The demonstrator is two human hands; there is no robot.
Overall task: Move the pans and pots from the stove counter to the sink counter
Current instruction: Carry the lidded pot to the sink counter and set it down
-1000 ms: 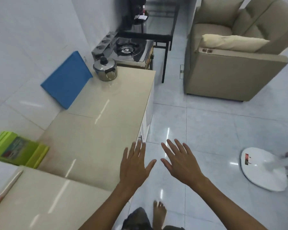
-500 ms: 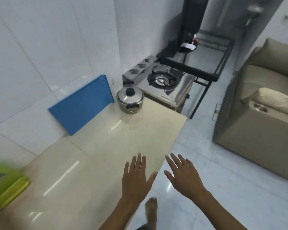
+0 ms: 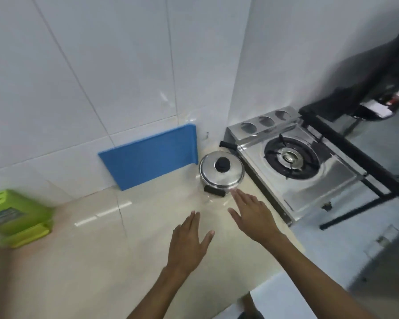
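Observation:
A small steel pot [image 3: 221, 174] with a lid, a black knob and black side handles stands at the far end of the beige counter [image 3: 106, 245], right beside the stove. My right hand [image 3: 251, 214] is open, fingers stretched toward the pot, its fingertips just short of the near handle. My left hand [image 3: 189, 239] hovers open over the counter, a little nearer to me and left of the right hand. Neither hand holds anything.
A single-burner steel gas stove [image 3: 293, 162] sits right of the pot, with a black metal rack [image 3: 355, 153] behind it. A blue cutting board [image 3: 150, 156] leans on the tiled wall left of the pot. A green plastic holder [image 3: 14, 217] stands at the left edge.
I have moved closer to the pot and look down more. Both hands have advanced over the counter; the right one now nearly reaches the pot's handle.

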